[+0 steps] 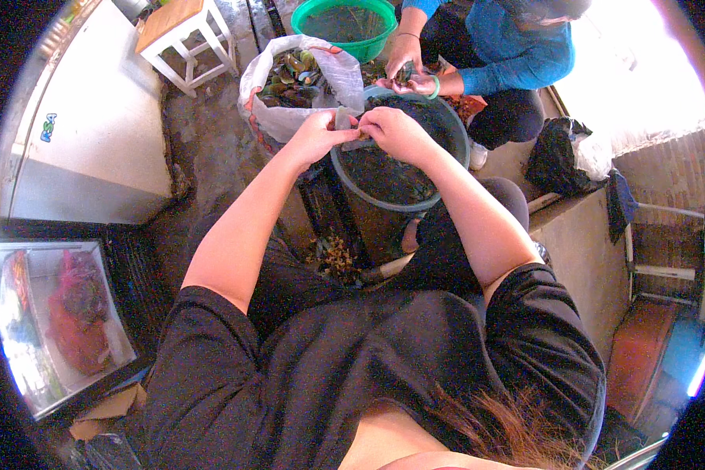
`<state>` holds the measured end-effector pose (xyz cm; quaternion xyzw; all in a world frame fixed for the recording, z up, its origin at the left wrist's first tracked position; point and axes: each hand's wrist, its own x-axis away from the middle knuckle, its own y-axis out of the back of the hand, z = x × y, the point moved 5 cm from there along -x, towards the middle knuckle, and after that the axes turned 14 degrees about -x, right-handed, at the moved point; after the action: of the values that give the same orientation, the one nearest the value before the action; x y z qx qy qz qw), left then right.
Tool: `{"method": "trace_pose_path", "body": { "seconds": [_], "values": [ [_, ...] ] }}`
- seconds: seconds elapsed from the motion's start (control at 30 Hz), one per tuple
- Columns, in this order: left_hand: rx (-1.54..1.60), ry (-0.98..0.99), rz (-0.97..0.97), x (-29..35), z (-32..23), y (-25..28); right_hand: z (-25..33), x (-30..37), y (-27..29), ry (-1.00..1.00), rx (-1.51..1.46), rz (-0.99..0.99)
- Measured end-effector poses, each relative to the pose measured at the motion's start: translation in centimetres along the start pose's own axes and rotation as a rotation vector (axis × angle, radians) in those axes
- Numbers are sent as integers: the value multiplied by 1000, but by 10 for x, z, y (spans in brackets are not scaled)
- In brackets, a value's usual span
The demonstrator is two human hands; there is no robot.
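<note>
While pinching a small shell-like piece (360, 136) over the left side of the grey basin (399, 208), holds left hand (319, 138) and right hand (394, 131) nearly closed on it; cannot tell its kind. Could drop it into the basin if gripping loosely, or get cut on a sharp edge if squeezing. Left of the basin, white bag (294, 124) of shells (309, 76); at the basin's far side, co-worker's hands (424, 85); beyond, green basket (372, 52).

Over the floor (204, 145), a hand could pass between the bag (341, 74) and the cabinet (94, 117) — though the stool (172, 30) narrows the far end. Bag and tub (384, 205) stand close, left hand (321, 135) and right hand (397, 129) above; a co-worker's hands (412, 81) block the tub's far edge.
</note>
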<state>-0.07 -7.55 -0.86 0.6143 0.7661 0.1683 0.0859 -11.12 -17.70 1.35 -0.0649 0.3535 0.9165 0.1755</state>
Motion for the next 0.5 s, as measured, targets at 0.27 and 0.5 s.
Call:
{"method": "trace_pose_path", "body": {
  "seconds": [0.27,0.5],
  "values": [
    [-47,-21,-58,3,3,9,24,-6,8,-42,-39,46],
    [-63,-3,-106,0,6,10,32,1,14,80,158,-40]
  ]
}}
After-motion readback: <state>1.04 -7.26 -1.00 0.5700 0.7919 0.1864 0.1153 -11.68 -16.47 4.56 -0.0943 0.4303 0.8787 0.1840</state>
